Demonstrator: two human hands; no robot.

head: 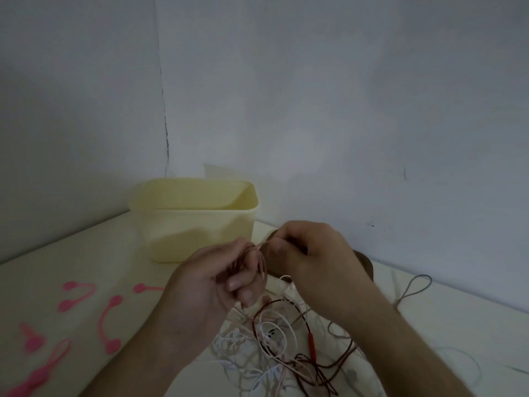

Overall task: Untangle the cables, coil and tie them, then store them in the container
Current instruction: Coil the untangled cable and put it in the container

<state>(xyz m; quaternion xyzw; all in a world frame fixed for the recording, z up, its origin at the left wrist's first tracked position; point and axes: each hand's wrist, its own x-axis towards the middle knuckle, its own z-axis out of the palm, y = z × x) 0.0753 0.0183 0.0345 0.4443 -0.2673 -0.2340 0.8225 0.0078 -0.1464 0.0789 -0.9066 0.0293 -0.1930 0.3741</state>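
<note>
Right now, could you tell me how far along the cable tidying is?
Early, I'd judge. Nothing shows inside the yellow container, though its floor is hidden. The left hand holds a pinkish coil while the right hand pinches its strand. The pink ties lie unused, and the tangle remains.

Cream container [197,224], pink ties [110,322], white-brown-pink cables [282,345]

Open tabletop [120,253] between the container [197,222] and pink ties [108,322] on the left; tangled cables [286,348] crowding the near middle, wall [315,110] close behind.
</note>
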